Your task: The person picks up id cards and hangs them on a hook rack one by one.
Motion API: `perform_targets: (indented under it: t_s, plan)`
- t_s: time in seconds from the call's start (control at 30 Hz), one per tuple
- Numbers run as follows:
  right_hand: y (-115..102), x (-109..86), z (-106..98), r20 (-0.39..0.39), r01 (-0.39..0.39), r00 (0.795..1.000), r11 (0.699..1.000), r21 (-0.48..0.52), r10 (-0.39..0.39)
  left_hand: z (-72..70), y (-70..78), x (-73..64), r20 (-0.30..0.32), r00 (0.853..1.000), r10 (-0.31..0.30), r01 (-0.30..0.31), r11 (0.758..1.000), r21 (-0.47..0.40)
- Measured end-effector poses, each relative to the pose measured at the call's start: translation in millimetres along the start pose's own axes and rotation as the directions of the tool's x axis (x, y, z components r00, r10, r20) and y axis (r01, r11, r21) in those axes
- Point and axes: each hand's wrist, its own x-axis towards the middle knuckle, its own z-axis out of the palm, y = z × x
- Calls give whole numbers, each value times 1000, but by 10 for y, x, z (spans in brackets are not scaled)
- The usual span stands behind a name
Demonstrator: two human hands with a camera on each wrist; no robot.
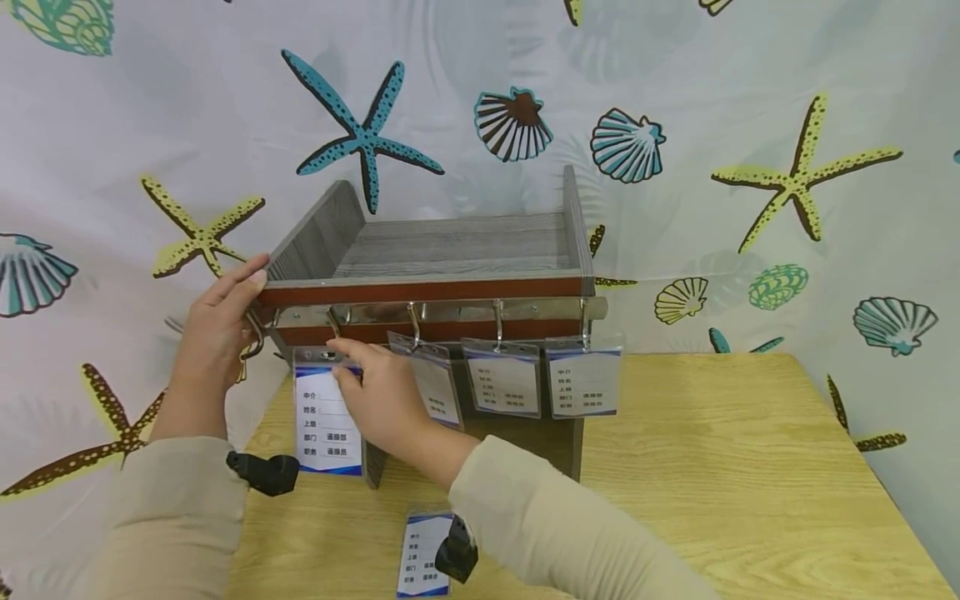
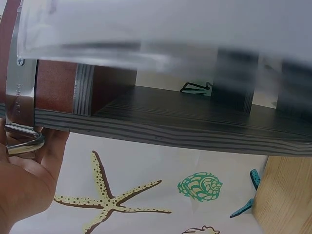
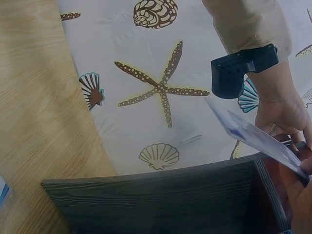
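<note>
A grey wooden shelf (image 1: 457,242) with a red-brown front bears a metal hook rail (image 1: 465,312). My left hand (image 1: 210,337) grips the shelf's left end, beside the outermost hook (image 2: 24,141). The right hand (image 1: 390,400) pinches the top edge of a clear-sleeved ID badge (image 1: 327,421) just under the second hook from the left. Whether the hook passes through the badge's slot is hidden by the fingers. In the right wrist view this badge (image 3: 261,139) appears nearly edge-on. Farther right, ID badges (image 1: 504,383) hang from three hooks.
Another ID badge (image 1: 423,554) lies on the wooden table (image 1: 720,467) near the front. The shelf's side panels (image 1: 577,450) reach down toward the tabletop. Behind everything hangs a white curtain (image 1: 480,50) printed with starfish and shells.
</note>
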Motion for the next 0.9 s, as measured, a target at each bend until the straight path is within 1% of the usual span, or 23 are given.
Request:
perform_targets:
  t_s: [0.17, 0.33, 0.43, 0.53, 0.67, 0.77, 0.9]
  plan:
    - [-9, 5, 13, -4, 32, 999, 995, -99, -33, 5, -10, 1, 0, 1000, -2, 2, 1000, -5]
    - [-9, 11, 17, 11, 61, 998, 982, -178, -60, 6, -14, 6, 4, 1000, -4, 4, 1000, -21]
    - [-4, 17, 23, 13, 88, 996, 972, -219, -87, 1, -11, 11, -3, 1000, -4, 4, 1000, -8]
    - [5, 19, 28, 13, 111, 994, 965, -238, -111, -4, -9, 12, -3, 1000, -4, 4, 1000, -2]
    - [42, 30, 35, 7, 96, 995, 968, -233, -97, -3, -13, 8, 4, 1000, 2, -2, 1000, 5]
    - [79, 45, 41, 1, 93, 995, 968, -235, -95, -15, -22, 8, 16, 1000, 11, -11, 1000, -11]
    - [120, 60, 41, -11, 147, 988, 950, -275, -156, -30, -30, 14, 30, 999, 20, -19, 999, -44]
